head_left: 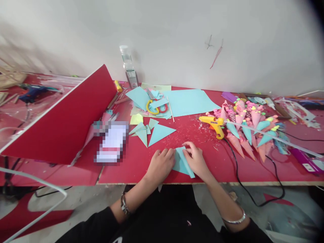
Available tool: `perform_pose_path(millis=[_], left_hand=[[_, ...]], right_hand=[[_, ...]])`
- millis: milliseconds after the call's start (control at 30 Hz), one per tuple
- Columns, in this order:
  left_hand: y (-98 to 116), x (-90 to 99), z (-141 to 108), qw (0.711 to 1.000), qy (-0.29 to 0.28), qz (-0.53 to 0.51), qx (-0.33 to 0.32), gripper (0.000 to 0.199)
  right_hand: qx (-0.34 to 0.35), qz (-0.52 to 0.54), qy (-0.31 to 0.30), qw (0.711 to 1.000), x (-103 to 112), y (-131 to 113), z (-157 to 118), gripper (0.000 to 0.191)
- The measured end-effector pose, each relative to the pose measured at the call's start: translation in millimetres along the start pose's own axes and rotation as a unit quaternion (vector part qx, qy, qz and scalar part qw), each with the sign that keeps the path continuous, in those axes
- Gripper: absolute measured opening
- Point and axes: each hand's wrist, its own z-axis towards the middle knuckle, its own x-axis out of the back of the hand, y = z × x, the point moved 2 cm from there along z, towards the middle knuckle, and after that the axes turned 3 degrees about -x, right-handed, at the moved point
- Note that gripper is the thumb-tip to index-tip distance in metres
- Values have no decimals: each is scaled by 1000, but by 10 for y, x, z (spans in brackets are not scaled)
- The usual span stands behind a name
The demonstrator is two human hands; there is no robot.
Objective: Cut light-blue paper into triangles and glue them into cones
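A light blue sheet of paper [181, 165] lies at the front edge of the red table, one side of it rolled over into a narrow strip. My left hand [162, 163] has its fingers curled and presses the left part of the sheet. On the other side, my right hand [197, 162] pinches the rolled strip between thumb and fingers. Just beyond my hands are cut blue paper triangles [162, 132]. Further back, scissors with yellow and red handles [153, 107] rest among paper scraps, beside a large blue sheet [189, 101].
A yellow glue gun [215, 125] lies right of my hands, its black cord trailing off the table edge. Behind it are piled pink and blue paper cones [248, 125]. A blurred phone [112, 141] and an upright red board [76, 118] stand left. A bottle [130, 72] is by the wall.
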Motion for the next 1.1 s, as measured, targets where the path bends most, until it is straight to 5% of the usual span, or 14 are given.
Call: perform_pose_path(millis=[433, 600, 733, 867, 1100], left_hand=[[92, -4, 11, 1000, -22, 17, 7, 29], [115, -7, 5, 999, -35, 26, 6, 33], [125, 0, 0, 999, -40, 31, 15, 38], [130, 8, -8, 998, -40, 37, 21, 38], [130, 3, -19, 999, -35, 29, 22, 39]], right_hand=[[30, -182, 38, 982, -17, 44, -106, 24], [1, -144, 65, 987, 66, 74, -144, 26], [-24, -88, 47, 995, 98, 39, -235, 53], [-29, -77, 5, 997, 118, 58, -341, 47], [4, -148, 17, 989, 140, 121, -422, 46]])
